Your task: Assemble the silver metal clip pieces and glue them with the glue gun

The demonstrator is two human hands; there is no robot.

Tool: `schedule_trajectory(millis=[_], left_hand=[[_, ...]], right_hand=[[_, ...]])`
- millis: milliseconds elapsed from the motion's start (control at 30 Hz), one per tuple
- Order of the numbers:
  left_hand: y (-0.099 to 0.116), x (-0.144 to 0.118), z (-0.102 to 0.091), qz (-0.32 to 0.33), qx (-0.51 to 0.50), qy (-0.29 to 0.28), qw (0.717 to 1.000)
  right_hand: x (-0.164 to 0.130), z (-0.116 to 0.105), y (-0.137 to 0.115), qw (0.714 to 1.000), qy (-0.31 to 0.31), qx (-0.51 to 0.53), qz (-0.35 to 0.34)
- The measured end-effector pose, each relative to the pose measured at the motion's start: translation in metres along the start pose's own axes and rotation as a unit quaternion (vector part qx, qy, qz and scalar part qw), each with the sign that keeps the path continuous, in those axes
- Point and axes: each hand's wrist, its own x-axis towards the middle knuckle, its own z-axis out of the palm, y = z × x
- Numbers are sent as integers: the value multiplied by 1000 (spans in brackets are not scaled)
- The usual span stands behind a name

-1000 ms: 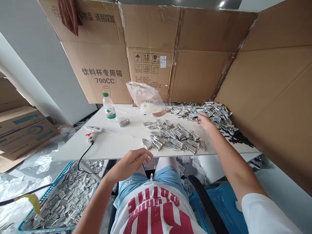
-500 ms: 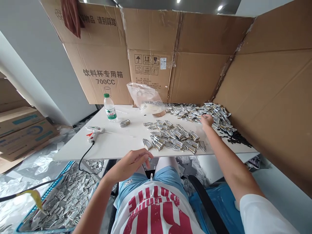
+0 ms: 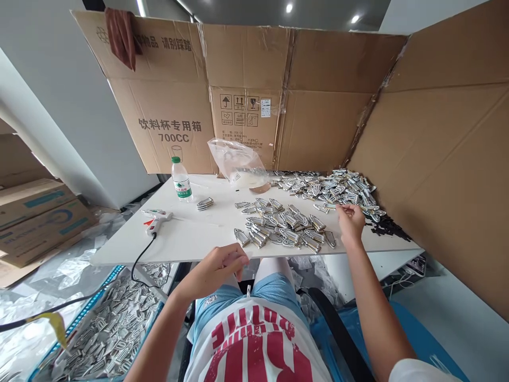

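My right hand [image 3: 350,223] hovers over the white table [image 3: 186,236], fingertips pinched on a small silver metal piece. It is between the big far pile of metal pieces [image 3: 330,185] and the nearer spread of similar pieces [image 3: 286,223]. My left hand [image 3: 217,269] rests at the table's front edge above my lap, fingers loosely curled. Whether it holds anything is hidden. A small stack of pieces [image 3: 204,203] lies apart to the left.
A water bottle [image 3: 182,180], a glue gun [image 3: 157,217] with its black cord and a clear plastic bag [image 3: 238,162] are on the table. Cardboard walls [image 3: 330,116] enclose the back and right. A blue tray of pieces [image 3: 107,323] sits on the floor at left. Black bits [image 3: 387,225] lie at far right.
My right hand reached into the far pile, closed its fingers there, and has drawn back toward me with a piece. My left hand stayed at the table edge.
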Motion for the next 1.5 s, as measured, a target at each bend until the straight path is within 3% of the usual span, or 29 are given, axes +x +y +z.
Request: schedule_trajectory(millis=[100, 200, 300, 400, 533, 667, 1000, 1500], left_hand=[[0, 1, 4, 2, -8, 13, 1000], [2, 2, 10, 5, -6, 27, 1000], [5, 1, 17, 11, -6, 29, 1000], [7, 2, 27, -1, -5, 40, 999], [10, 5, 37, -10, -5, 62, 998], [13, 7, 39, -31, 23, 104, 994], [8, 8, 40, -53, 43, 132, 989], [5, 9, 40, -49, 57, 151, 986]], right_hand=[[-31, -10, -30, 994, -84, 67, 2], [-68, -16, -62, 972, -207, 110, 3], [-105, -13, -85, 925, -339, 171, 20], [-133, -2, -96, 877, -448, 166, 48], [-158, 12, -105, 826, -530, 177, 72], [-170, 14, -114, 802, -563, 190, 66], [-171, 8, -115, 817, -551, 163, 35], [-179, 8, -119, 804, -562, 194, 28]])
